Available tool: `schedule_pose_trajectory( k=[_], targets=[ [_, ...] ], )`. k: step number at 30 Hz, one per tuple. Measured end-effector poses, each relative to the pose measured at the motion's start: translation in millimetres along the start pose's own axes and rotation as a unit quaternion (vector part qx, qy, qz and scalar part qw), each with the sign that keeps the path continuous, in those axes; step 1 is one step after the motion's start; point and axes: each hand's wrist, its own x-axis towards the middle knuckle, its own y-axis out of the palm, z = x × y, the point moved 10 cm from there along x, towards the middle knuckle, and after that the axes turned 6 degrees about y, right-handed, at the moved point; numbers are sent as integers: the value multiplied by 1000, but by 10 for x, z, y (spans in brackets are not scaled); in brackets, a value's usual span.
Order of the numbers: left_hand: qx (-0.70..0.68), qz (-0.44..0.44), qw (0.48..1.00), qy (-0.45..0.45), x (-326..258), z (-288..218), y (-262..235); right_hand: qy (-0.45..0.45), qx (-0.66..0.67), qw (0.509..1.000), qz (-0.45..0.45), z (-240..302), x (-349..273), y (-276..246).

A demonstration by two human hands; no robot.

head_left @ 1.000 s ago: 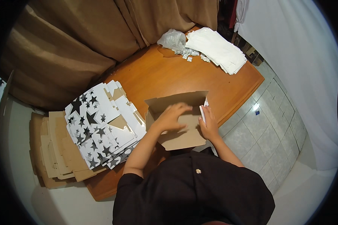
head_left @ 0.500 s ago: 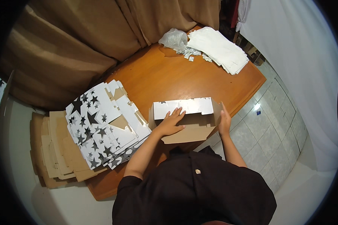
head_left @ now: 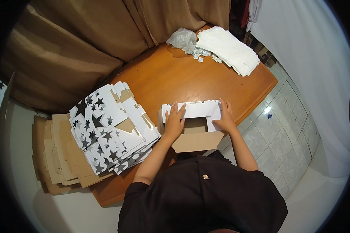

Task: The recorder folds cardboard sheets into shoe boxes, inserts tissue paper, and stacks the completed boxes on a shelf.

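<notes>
A half-folded cardboard box (head_left: 194, 128), white outside and brown inside, sits on the near edge of the orange wooden table (head_left: 190, 79). My left hand (head_left: 174, 121) presses on its left wall, fingers over the far white panel. My right hand (head_left: 224, 118) holds the right wall, fingers over the rim. A brown flap of the box sticks out toward me.
A stack of flat white box blanks with black stars (head_left: 111, 126) lies to the left, over brown cardboard blanks (head_left: 56, 155). At the far side lie a white paper stack (head_left: 231, 50), a crumpled plastic bag (head_left: 181, 39) and small scraps. Brown curtains (head_left: 85, 42) hang behind; tiled floor is at the right.
The flat brown blank has been folded up into a box shape with its white walls raised. Both hands moved from pressing the flat sheet to holding the box's two sides.
</notes>
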Motion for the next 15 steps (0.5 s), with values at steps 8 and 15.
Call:
schedule_pose_trajectory(
  k=[8, 15],
  targets=[
    [-143, -217, 941, 215, -381, -665, -1083, -45, 134, 990, -22, -272, 39, -4],
    [-306, -434, 847, -33, -591, 824, -1496, -70, 118, 990, 26, 1, -352, -228]
  ],
)
